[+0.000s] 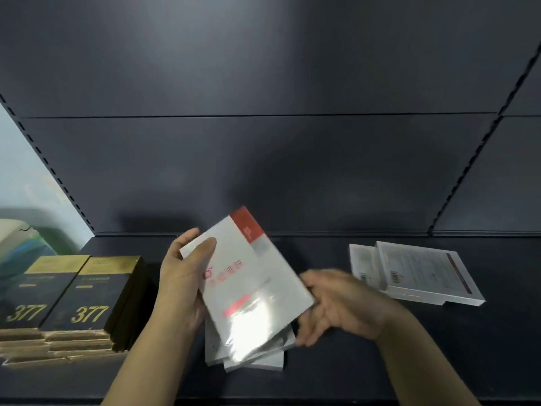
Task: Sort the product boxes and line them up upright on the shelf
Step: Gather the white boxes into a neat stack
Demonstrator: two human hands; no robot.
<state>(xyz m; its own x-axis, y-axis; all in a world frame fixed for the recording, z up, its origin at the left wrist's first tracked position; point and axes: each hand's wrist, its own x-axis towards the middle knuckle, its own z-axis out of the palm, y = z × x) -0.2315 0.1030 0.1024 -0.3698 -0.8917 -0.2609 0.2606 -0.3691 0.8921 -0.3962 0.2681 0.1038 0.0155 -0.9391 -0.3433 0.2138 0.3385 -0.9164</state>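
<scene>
Head view: left hand (181,276) clamps the glossy box (251,285) over the pile (251,361); right hand (342,300), fingers loose, is beside the box. A one-hand grip may slip, and the pile would scatter.

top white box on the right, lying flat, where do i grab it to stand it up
Take the near edge of the top white box, coming from the front right. It lies flat, overlapping another white box, so that edge seems raised off the shelf, leaving room for fingers beneath. The right hand is nearest; the left hand holds the white and red box.
</scene>
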